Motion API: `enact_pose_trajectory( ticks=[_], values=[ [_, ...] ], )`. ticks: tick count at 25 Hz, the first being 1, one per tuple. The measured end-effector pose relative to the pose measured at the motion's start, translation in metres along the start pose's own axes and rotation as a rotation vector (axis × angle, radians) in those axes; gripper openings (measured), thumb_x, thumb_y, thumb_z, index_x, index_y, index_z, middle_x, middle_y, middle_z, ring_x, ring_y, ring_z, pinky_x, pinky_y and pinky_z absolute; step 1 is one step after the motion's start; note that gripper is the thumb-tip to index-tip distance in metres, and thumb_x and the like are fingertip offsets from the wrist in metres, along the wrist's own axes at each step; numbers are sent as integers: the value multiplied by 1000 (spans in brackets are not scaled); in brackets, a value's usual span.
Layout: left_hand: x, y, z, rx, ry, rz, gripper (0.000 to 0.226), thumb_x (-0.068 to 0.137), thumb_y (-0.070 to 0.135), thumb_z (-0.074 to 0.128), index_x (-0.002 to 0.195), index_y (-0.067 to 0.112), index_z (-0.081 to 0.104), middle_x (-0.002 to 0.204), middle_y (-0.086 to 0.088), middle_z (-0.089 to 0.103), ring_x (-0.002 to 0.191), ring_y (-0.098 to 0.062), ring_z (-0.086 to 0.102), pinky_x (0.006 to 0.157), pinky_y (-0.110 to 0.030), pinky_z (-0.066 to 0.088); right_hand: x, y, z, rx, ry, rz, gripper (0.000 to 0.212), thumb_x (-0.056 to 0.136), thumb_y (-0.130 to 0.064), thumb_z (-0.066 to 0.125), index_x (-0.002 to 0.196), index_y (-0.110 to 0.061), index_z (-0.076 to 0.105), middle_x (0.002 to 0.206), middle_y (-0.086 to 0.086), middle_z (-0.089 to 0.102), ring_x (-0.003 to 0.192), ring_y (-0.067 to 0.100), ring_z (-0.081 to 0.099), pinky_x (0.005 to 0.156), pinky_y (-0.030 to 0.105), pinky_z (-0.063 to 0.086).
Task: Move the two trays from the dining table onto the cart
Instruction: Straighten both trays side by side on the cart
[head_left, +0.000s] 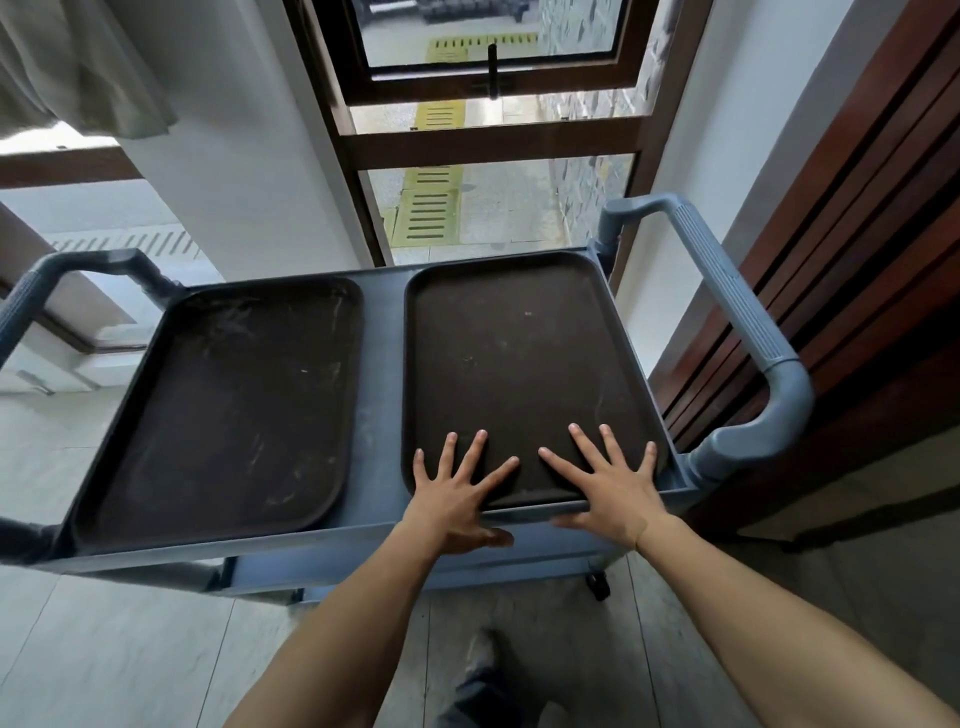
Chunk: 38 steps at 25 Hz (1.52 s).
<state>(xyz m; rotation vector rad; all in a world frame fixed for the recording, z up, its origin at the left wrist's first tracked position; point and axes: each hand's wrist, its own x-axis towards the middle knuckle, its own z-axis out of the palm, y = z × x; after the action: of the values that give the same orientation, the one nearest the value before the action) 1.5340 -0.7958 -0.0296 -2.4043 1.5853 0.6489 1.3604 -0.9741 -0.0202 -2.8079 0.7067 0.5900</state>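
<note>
Second tray seated; you're at the release.
Both trays lie on the cart (382, 322): left tray (223, 410), right tray (519, 374). Your left hand (457, 491) and right hand (610, 488) rest spread flat on its near edge, gripping nothing; just lift away.

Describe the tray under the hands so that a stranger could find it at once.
Find the grey cart by the window. Two dark trays lie side by side on its top. It is the right tray, beside the right handle; unlike the left tray, both hands lie spread on its near edge.
</note>
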Motion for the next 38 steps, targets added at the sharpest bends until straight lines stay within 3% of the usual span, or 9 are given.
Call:
enact_pose_trajectory(
  ticks=[9, 15, 20, 23, 27, 30, 38],
  values=[
    [-5, 13, 8, -52, 53, -36, 74, 93, 66, 39, 136, 69, -21, 161, -3, -31, 143, -45, -28, 104, -77, -10, -8, -1, 8, -72, 70, -13, 76, 84, -81, 28, 139, -64, -21, 166, -2, -16, 149, 40, -14, 103, 81, 3],
    [-5, 15, 10, -56, 40, -44, 77, 95, 60, 42, 131, 71, -26, 160, -3, -33, 143, -45, -29, 103, -78, -9, -9, -4, 9, -80, 49, -9, 74, 86, -79, 27, 141, -63, -18, 166, -1, -16, 149, 41, -14, 103, 80, 4],
    [-10, 23, 10, -60, 40, -99, 76, 97, 55, 43, 138, 67, -21, 163, -1, -26, 147, -43, -21, 107, -76, -1, -15, -2, 2, -38, -29, 1, 84, 83, -77, 41, 144, -61, -14, 165, -5, -18, 150, 35, -15, 109, 73, 2],
    [-18, 35, 10, -84, 47, -167, 78, 97, 51, 48, 147, 57, -12, 165, -2, -20, 150, -39, -15, 112, -70, 5, -26, 0, 1, -26, -62, 19, 92, 79, -81, 43, 148, -56, -12, 165, -6, -17, 151, 33, -12, 113, 66, -1],
    [-41, 47, 13, -110, 78, -188, 92, 87, 59, 57, 155, 42, -4, 167, -2, -9, 152, -32, -4, 119, -56, 0, -45, 3, 7, 1, -19, 32, 96, 75, -87, 36, 152, -48, -7, 166, -5, -6, 152, 34, -4, 117, 58, -5],
    [-63, 52, 15, -145, 90, -190, 97, 84, 63, 58, 156, 38, -2, 168, 0, -3, 153, -29, -2, 120, -53, -1, -55, 2, 8, 33, -31, 57, 94, 75, -89, 33, 152, -50, -5, 167, -6, 0, 152, 32, -3, 117, 58, -1],
    [-110, 40, 19, -282, 33, -195, 101, 78, 69, 61, 156, 40, 3, 167, 5, -10, 152, -25, -7, 118, -58, 10, -75, -9, 4, 74, -79, 83, 93, 70, -94, 28, 150, -55, 1, 167, -5, 0, 152, 30, -3, 114, 66, 6]
  ],
)
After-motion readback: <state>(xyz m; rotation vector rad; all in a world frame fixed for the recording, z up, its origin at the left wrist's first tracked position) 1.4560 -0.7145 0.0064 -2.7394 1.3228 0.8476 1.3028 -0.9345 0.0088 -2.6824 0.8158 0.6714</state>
